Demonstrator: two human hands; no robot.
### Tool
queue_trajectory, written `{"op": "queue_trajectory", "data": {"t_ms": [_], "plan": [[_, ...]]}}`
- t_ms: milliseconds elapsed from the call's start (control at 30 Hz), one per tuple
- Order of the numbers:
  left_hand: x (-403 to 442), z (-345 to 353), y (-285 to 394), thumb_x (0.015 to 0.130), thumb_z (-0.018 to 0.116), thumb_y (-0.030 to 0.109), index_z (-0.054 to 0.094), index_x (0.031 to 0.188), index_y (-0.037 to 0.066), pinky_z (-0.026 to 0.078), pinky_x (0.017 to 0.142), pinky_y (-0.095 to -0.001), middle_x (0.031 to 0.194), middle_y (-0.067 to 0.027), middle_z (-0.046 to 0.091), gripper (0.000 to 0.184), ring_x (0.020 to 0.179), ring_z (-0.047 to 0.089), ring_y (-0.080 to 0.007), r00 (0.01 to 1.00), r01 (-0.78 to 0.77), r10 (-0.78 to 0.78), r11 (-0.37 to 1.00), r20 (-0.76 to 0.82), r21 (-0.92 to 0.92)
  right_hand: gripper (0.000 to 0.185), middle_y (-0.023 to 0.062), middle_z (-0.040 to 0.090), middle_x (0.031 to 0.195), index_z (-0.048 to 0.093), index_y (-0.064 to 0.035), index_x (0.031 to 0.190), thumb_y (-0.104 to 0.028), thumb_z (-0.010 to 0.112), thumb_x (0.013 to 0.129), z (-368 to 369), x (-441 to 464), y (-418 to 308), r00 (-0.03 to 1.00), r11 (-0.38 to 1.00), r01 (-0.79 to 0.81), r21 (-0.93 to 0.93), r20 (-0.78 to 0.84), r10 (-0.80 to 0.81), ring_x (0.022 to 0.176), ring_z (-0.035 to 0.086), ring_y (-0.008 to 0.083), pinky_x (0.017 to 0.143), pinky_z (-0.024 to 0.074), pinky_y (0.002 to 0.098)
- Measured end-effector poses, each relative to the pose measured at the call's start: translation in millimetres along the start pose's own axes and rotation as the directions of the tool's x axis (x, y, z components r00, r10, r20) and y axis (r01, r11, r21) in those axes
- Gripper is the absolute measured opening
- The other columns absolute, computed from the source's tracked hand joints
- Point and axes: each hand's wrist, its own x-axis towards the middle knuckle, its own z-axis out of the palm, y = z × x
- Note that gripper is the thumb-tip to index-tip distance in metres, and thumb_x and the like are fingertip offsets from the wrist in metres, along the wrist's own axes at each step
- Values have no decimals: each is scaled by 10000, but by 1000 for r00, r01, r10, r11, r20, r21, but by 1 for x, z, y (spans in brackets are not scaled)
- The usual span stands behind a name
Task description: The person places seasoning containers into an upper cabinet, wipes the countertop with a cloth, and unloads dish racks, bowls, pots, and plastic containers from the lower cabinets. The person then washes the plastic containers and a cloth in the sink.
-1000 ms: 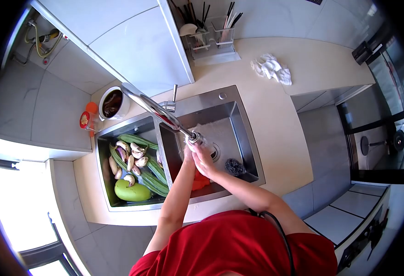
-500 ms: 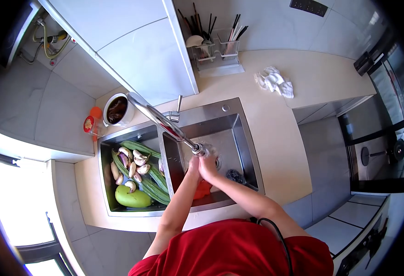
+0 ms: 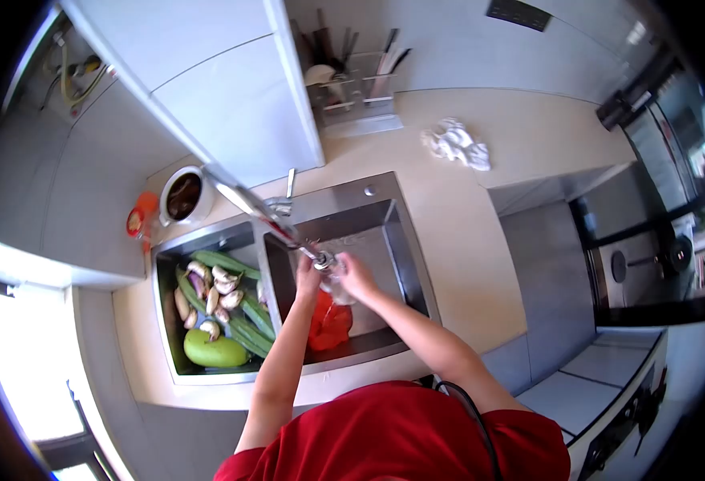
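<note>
My left hand (image 3: 307, 276) and my right hand (image 3: 356, 277) are under the tap's spout (image 3: 320, 259), one on each side of the running water. Both are blurred, and their fingers are too unclear to read. A red-orange thing (image 3: 330, 322) lies below them in the right basin (image 3: 379, 240). Green ridged gourds (image 3: 250, 333), several garlic-like white and purple pieces (image 3: 230, 300) and a smooth light green gourd (image 3: 214, 350) fill the left basin (image 3: 168, 353).
A white pot with dark contents (image 3: 184, 198) and a red-lidded jar (image 3: 136, 223) stand left of the tap. Behind the sink are a utensil rack (image 3: 358, 100) and a crumpled white cloth (image 3: 456, 143) on the counter (image 3: 481, 272).
My hands have come apart under the spout, where they were together before. The red-orange thing shows more fully, and the dark scrubber has gone from sight. The whole view has shifted slightly.
</note>
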Motion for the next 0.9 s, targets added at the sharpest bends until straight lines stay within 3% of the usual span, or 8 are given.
{"op": "queue_trajectory", "data": {"t_ms": [100, 300, 433, 533, 633, 667, 733, 900], "plan": [[-12, -5, 9, 824, 611, 245, 533, 1154, 50, 399, 875, -298, 1015, -38, 578, 391, 957, 524, -136, 904, 131, -211, 965, 373, 227, 174, 47, 614, 897, 579, -37, 997, -169, 534, 895, 4, 18, 20, 938, 781, -347, 520, 184, 295, 801, 572, 128, 693, 452, 287], [-14, -6, 4, 693, 729, 145, 475, 1174, 48, 426, 847, -289, 1025, -42, 574, 553, 953, 540, -139, 909, 133, -175, 982, 379, 135, 184, 18, 590, 913, 581, -45, 1023, -174, 530, 902, -34, 25, -12, 827, 559, -562, 610, 407, 387, 812, 557, 97, 725, 463, 253], [-23, 2, 12, 660, 675, 47, 436, 1219, 51, 415, 875, -281, 1030, -28, 552, 608, 954, 534, -141, 948, 109, -85, 992, 308, -61, 269, 89, 624, 681, 645, 4, 794, -248, 561, 833, -43, 69, -36, 833, 944, -307, 120, 514, 205, 619, 567, 139, 562, 441, 298], [-22, 1, 22, 713, 663, 87, 431, 1222, 75, 396, 902, -291, 1102, -24, 528, 560, 1028, 504, -137, 973, 46, 0, 980, 232, -191, 328, 156, 596, 580, 637, 20, 706, -280, 559, 815, -31, 103, -59, 850, 991, -116, -69, 510, 135, 518, 600, 217, 522, 470, 338], [-23, -3, 35, 726, 652, 75, 411, 1257, 66, 397, 904, -300, 1097, -27, 531, 583, 1026, 509, -145, 987, 52, -10, 963, 158, -264, 393, 195, 634, 688, 644, 5, 751, -348, 499, 846, -21, 132, -89, 858, 894, 143, -424, 504, 102, 666, 650, 301, 650, 510, 401], [-25, -5, 40, 732, 645, 66, 402, 1275, 63, 398, 904, -303, 1093, -29, 532, 595, 1023, 511, -148, 995, 56, -27, 949, 98, -310, 416, 213, 642, 778, 643, -2, 852, -378, 466, 857, -22, 142, -107, 847, 880, 21, -475, 476, 237, 764, 641, 336, 729, 499, 431], [-26, -22, 24, 721, 646, 47, 329, 1322, 57, 403, 910, -317, 1152, -51, 511, 680, 1049, 509, -168, 995, 47, -18, 953, 98, -299, 449, 269, 575, 1048, 430, 6, 1222, -245, 456, 851, 36, 188, -44, 926, 995, -25, -95, 374, 59, 993, 567, 374, 869, 442, 428], [-44, -32, 6, 748, 719, 135, 434, 1268, 88, 447, 870, -334, 1114, -43, 564, 595, 1007, 545, -165, 956, 292, -275, 874, 100, -387, 536, 194, 492, 1222, 288, -35, 1359, -189, 433, 866, 51, 199, -28, 847, 922, -77, 378, 513, -140, 1119, 476, 276, 935, 383, 360]]}}
